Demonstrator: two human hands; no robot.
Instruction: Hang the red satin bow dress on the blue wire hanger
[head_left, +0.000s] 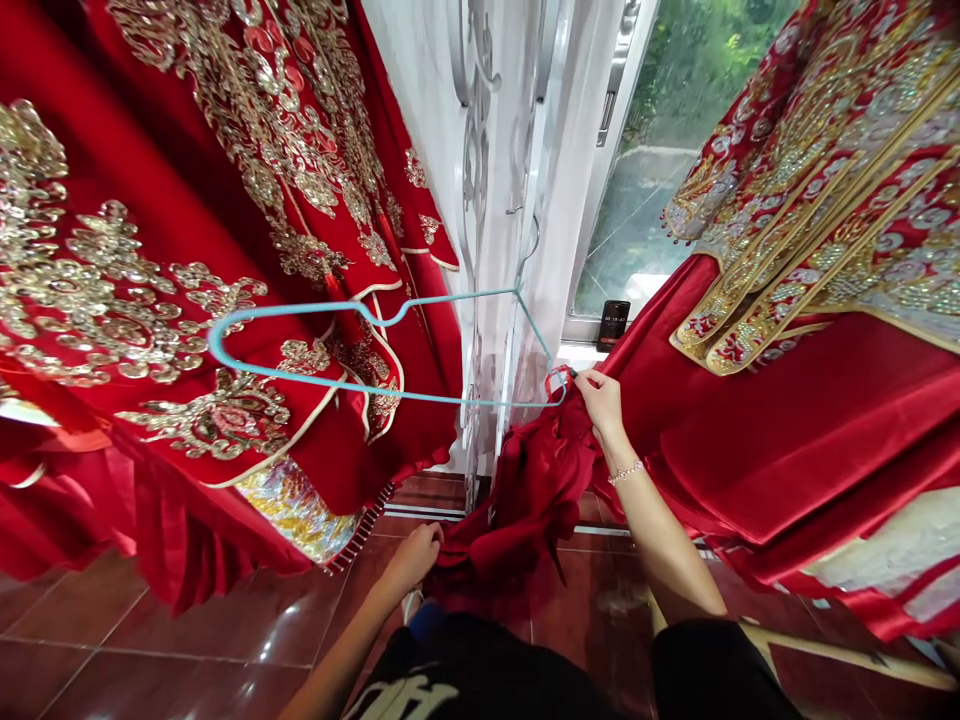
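Note:
A light-blue hanger [390,397] hangs with its hook on the white metal rack, its wide end pointing left. My right hand [600,398] pinches the upper edge of a dark red garment [544,465] at the hanger's right end, where a red strap loops round the hanger. The garment droops in loose folds below. Lower down, my left hand [414,556] is closed on the garment's cloth near its bottom left. The fingertips of my left hand are partly hidden by the folds.
Red embroidered dresses [247,220] hang at left, and a beaded red jacket [817,200] over a red skirt at right. Between them stands the white metal rack [474,200]. A phone [613,325] leans on the window sill. The floor [217,620] is reddish tile.

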